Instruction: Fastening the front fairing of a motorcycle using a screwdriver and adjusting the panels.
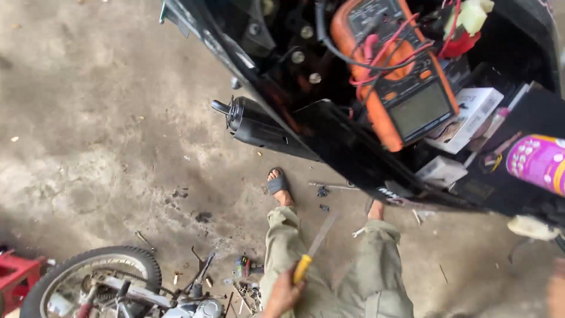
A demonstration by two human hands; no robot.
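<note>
My left hand [282, 294] rests by my left knee and grips the yellow handle of a long flat-bladed screwdriver [315, 247], whose blade points up and to the right over my thigh. A blurred skin-coloured patch at the right edge may be my right hand [555, 290]; its state is unreadable. I stand in khaki trousers and sandals beside a black scooter [347, 147] with its storage bay uncovered. An orange multimeter [400, 76] with red leads lies in that bay.
White boxes [471, 115] and a purple spray can [538, 162] sit beside the meter. The black exhaust [253, 123] juts out to the left. A bike wheel [88, 277], a red stool [17, 274] and scattered small tools [241, 271] lie on the stained concrete floor.
</note>
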